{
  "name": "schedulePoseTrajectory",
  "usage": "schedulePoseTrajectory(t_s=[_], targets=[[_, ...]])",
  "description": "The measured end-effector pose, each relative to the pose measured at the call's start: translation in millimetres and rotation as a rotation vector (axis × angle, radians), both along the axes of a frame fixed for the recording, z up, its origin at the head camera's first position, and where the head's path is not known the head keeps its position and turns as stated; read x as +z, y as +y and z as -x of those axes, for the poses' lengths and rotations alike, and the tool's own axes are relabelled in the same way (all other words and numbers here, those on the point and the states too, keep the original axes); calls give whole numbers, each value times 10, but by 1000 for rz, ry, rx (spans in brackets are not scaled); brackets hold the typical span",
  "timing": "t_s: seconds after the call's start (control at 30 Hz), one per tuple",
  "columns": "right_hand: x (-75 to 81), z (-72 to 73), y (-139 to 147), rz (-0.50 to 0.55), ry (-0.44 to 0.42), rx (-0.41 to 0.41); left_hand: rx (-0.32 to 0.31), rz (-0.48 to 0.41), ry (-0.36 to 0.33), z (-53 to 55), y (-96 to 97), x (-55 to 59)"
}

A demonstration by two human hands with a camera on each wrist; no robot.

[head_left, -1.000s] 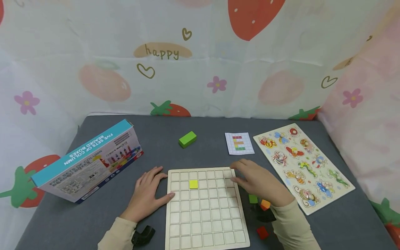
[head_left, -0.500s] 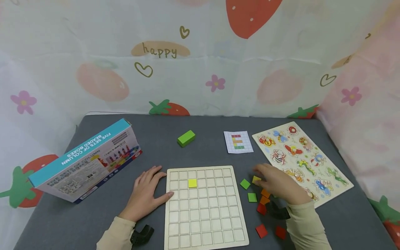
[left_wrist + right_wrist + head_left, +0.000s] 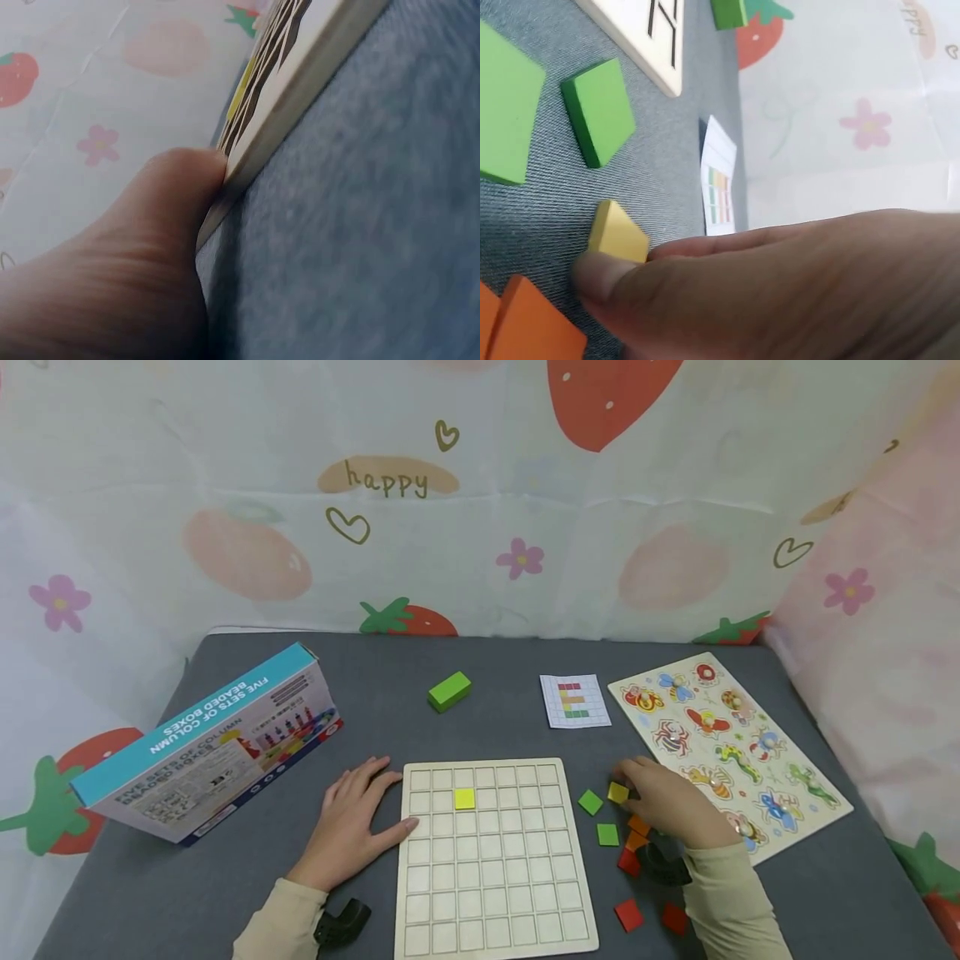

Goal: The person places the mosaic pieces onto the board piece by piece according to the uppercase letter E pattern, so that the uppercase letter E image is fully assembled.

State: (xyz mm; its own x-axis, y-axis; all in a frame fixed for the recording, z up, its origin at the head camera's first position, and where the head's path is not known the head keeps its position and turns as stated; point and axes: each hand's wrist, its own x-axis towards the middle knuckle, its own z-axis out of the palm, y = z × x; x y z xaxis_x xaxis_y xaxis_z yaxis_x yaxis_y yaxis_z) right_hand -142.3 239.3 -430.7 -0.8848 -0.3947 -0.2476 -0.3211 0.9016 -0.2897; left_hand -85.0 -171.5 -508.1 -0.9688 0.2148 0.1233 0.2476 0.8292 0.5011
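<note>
A pale wooden grid board [image 3: 480,860] lies in front of me, one yellow tile [image 3: 465,798] set in a cell of its second row. My left hand [image 3: 352,822] rests flat at the board's left side, fingers straight; in the left wrist view its thumb [image 3: 180,180] touches the board's edge. Right of the board, my right hand [image 3: 670,797] pinches a loose yellow tile [image 3: 619,234] between thumb and fingers, close to the table. Green tiles [image 3: 590,802], orange tiles [image 3: 637,832] and red tiles [image 3: 628,915] lie around it, some partly hidden by the hand and wrist.
A pattern card [image 3: 575,702] and a green block [image 3: 450,692] lie behind the board. At right is an insect puzzle board [image 3: 738,752], partly under the right forearm in view. A blue-topped box [image 3: 217,747] stands at left. A printed cloth [image 3: 480,568] hangs behind the table.
My right hand has left the board's top right corner and moved right to the loose tiles, where it takes hold of a yellow one. My left hand has stayed in place.
</note>
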Motion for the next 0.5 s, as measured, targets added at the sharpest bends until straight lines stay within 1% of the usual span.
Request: schedulePoseTrajectory(t_s=[0.13, 0.27, 0.4, 0.5], targets=[[-20, 17, -2, -16, 21, 2, 3, 11, 36, 6, 19, -28], [-26, 22, -7, -19, 77, 42, 8, 9, 63, 5, 36, -45], [-15, 31, -58, -2, 147, 85, 16, 14, 65, 3, 39, -44], [-15, 47, -129, 5, 190, 100, 17, 20, 56, 1, 30, -41]])
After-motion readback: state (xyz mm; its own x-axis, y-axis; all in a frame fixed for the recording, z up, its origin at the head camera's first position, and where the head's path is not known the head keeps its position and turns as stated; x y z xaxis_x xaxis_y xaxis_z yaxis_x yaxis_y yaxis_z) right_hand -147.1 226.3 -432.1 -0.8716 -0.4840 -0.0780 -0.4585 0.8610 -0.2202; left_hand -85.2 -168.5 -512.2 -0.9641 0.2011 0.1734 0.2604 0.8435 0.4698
